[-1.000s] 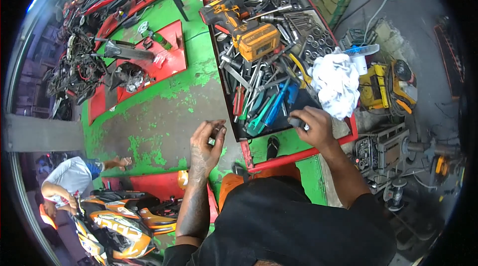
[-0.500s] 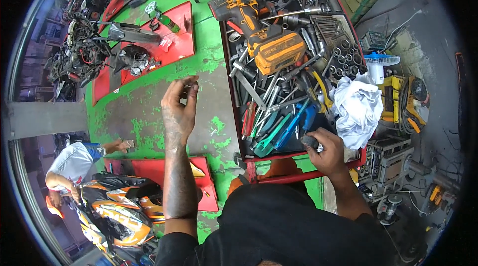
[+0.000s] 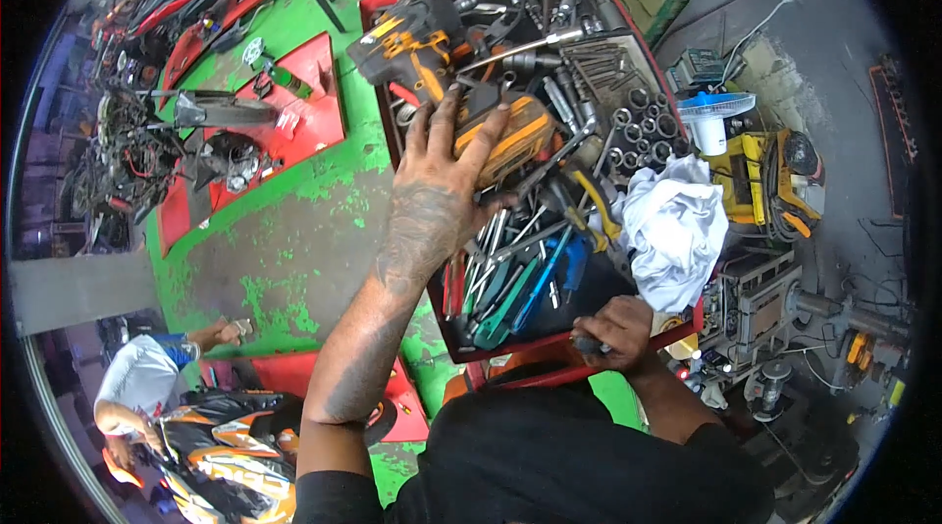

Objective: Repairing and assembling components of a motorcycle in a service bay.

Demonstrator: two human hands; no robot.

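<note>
My left hand point(image 3: 432, 176) reaches over the tool tray, fingers spread across the battery end of a yellow and black cordless impact wrench point(image 3: 417, 48). Whether the fingertips press on it, I cannot tell. By the tray's near edge, my right hand point(image 3: 620, 328) is closed around a small dark rounded piece point(image 3: 587, 343), mostly hidden by the fingers. Between the hands lie green-handled tools point(image 3: 505, 313), a blue-handled tool point(image 3: 540, 284), a red-handled screwdriver point(image 3: 453, 284) and pliers with yellow grips point(image 3: 597, 205). A crumpled white cloth point(image 3: 675, 230) rests at the tray's right side.
Ring-shaped sockets point(image 3: 643, 127) and long sockets fill the far part of the red tray point(image 3: 392, 122). A small blue and white fan point(image 3: 714, 122) stands to the right. At lower left, a person point(image 3: 142, 377) bends beside an orange motorcycle point(image 3: 245, 465). Motorcycle parts lie on red platforms point(image 3: 314, 82).
My left hand has swung right from beside the tray to over the impact wrench, its fingers now spread. The right hand has drawn back toward the tray's near edge, still holding the dark piece.
</note>
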